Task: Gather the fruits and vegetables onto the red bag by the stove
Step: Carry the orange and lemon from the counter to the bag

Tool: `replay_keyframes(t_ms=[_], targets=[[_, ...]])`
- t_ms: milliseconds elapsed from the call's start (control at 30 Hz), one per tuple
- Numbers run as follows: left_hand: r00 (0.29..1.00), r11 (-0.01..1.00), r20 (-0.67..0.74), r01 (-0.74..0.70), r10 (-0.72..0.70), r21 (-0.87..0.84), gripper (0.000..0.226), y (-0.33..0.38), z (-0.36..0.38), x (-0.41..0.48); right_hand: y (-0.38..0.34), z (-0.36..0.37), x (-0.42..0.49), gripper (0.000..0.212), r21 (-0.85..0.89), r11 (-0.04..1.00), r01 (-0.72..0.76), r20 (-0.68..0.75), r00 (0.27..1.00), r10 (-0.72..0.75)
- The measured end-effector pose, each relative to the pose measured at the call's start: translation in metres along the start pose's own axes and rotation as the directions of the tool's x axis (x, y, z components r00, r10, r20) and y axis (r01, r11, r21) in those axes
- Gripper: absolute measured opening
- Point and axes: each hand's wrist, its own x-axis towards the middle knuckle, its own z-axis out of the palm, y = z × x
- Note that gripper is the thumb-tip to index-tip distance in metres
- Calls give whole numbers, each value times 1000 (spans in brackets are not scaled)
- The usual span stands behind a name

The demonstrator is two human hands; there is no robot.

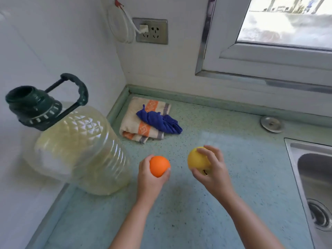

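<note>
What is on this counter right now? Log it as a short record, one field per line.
left hand: holds orange fruit
right hand: holds yellow fruit
oil jug: left, on counter
folded towel: back corner
blue cloth: on towel
sink: right edge
red bag, stove: not in view

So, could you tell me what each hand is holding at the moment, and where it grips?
The left hand cups an orange from below and the side; the right hand grips a yellow fruit around its right side, fingers over the top.
</note>
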Motion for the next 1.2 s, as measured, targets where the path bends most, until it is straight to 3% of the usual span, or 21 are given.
replay_keyframes(t_ms=[300,600,733,867,1200], targets=[[998,997,-27,-53,51,-63,62,26,-44,-102,-31,-19,-61,48,101,991,86,71,993,-94],[964,988,-253,37,-75,-151,62,26,-83,-202,-84,-16,-115,49,292,931,219,290,907,-304],[920,986,-368,93,-138,-138,63,16,-91,-250,-92,-12,-145,54,366,891,267,372,836,-403],[851,976,-479,164,-214,-145,65,7,-99,-294,-106,-1,-170,47,418,872,255,477,755,-449],[567,916,-721,286,-398,-280,65,-14,-139,-400,-162,40,-240,51,590,737,330,598,434,-673]])
